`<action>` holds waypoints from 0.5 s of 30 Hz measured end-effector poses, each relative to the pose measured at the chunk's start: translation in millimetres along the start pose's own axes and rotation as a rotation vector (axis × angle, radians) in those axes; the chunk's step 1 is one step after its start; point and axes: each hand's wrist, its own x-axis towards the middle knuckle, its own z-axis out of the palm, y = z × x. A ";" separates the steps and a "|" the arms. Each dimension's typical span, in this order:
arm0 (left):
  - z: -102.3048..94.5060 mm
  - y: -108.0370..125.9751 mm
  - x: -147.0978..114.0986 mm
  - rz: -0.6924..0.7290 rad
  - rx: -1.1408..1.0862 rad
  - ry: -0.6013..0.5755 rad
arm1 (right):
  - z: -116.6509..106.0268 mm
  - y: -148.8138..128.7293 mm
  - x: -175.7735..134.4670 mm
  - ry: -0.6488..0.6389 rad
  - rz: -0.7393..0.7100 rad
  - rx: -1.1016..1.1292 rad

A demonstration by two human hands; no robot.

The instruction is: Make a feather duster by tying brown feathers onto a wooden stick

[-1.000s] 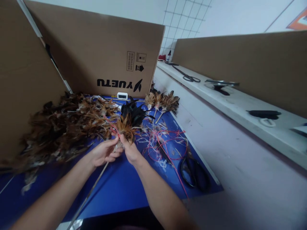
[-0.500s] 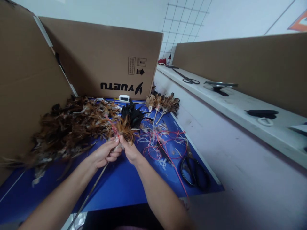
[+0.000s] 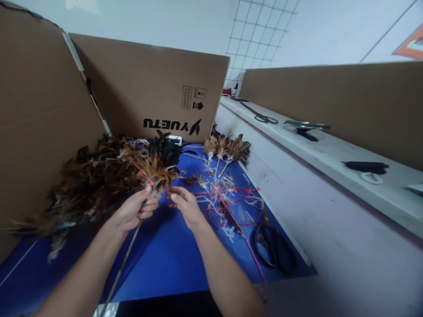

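Observation:
My left hand is wrapped round the neck of a feather duster, with its thumb on top. The duster has black feathers at its tip and golden-brown ones below. Its thin stick runs down from my fist toward the bottom edge. Red string is bound round the feathers just above my left thumb. My right hand is just right of the duster, apart from my left hand. Its fingers are bent and slightly parted, and nothing shows between them.
A heap of brown feathers covers the left of the blue tabletop. Several small feather bunches lie at the back right. Tangled red string and black-handled scissors lie at right, beside a white ledge. Cardboard panels stand behind.
My right hand has let go of the duster's neck and moved off to the right. My left hand and the duster have shifted left. The view has tilted slightly.

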 end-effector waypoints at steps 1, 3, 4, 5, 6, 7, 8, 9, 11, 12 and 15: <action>-2.6 4.7 -2.2 0.015 -0.010 0.013 | -2.1 -0.1 2.2 0.055 -0.010 -0.029; -7.4 13.0 -6.3 0.046 -0.024 0.032 | -6.5 1.1 6.4 0.165 -0.046 -0.129; -9.6 16.3 -8.0 0.063 -0.029 0.036 | -8.6 1.8 7.9 0.212 -0.071 -0.198; -11.4 19.0 -9.6 0.082 -0.036 0.037 | -10.3 2.1 8.8 0.248 -0.104 -0.277; -12.9 21.2 -10.9 0.098 -0.044 0.036 | -11.5 1.8 8.8 0.274 -0.145 -0.361; -14.0 22.8 -12.0 0.111 -0.056 0.035 | -11.8 0.6 8.1 0.291 -0.193 -0.448; -14.6 24.1 -12.9 0.117 -0.069 0.039 | -11.2 -1.5 6.8 0.293 -0.248 -0.534; -14.8 25.0 -13.7 0.118 -0.086 0.047 | -9.3 -4.3 5.0 0.279 -0.301 -0.618; -14.2 26.4 -14.6 0.106 -0.127 0.065 | -2.1 -10.3 1.4 0.189 -0.369 -0.778; -13.8 26.9 -14.7 0.100 -0.147 0.073 | 3.3 -12.5 0.5 0.119 -0.366 -0.865; -13.8 27.2 -13.5 0.098 -0.182 0.078 | 24.2 -11.6 4.7 -0.032 -0.199 -1.192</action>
